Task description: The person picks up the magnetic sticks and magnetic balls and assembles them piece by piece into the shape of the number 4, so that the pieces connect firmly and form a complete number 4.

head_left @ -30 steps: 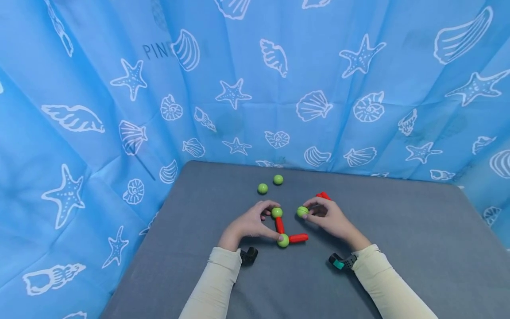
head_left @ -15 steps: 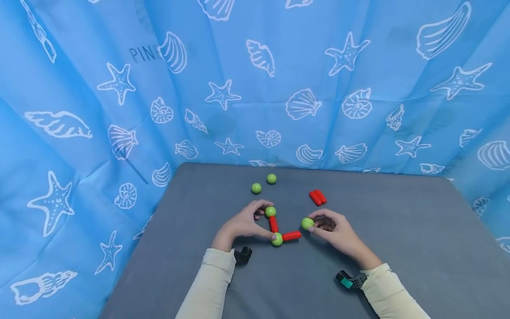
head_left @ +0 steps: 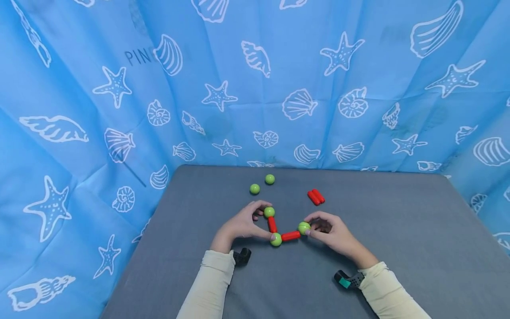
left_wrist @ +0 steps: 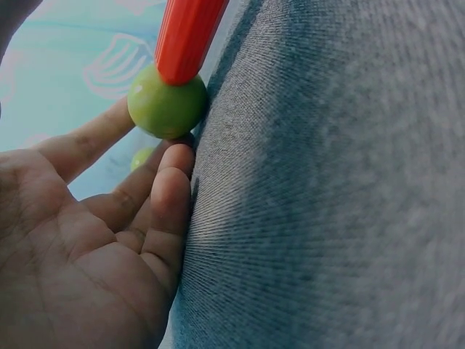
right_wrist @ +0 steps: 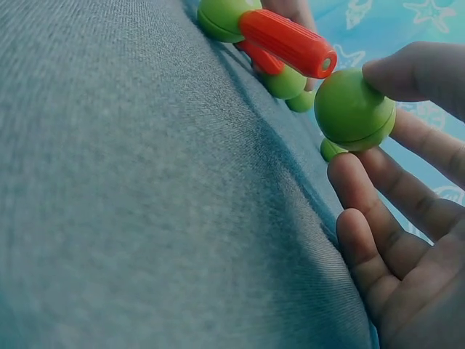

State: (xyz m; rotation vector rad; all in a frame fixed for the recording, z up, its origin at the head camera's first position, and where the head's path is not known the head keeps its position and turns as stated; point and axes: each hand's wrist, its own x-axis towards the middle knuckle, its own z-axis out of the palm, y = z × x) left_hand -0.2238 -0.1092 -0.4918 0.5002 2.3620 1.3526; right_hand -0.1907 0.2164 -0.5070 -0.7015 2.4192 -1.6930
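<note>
Green seamed ball [head_left: 304, 228] pinched in right hand [head_left: 335, 231], red ribbed rod [head_left: 291, 236] just beside, left hand [head_left: 242, 225] gripping two linked green balls [head_left: 269, 212], “PIN” [head_left: 137, 57] on blue shell-print cloth [head_left: 247, 106] beyond

The left wrist view cuts off the far red stick [left_wrist: 190, 40], and the left hand [left_wrist: 80, 240] partly hides a farther green ball [left_wrist: 141, 155]. The right wrist view cuts off the right hand [right_wrist: 421, 283]; whether its held green ball [right_wrist: 352, 109] touches the near red stick [right_wrist: 283, 42] is unclear. The head view crops both sleeves [head_left: 209, 283].
</note>
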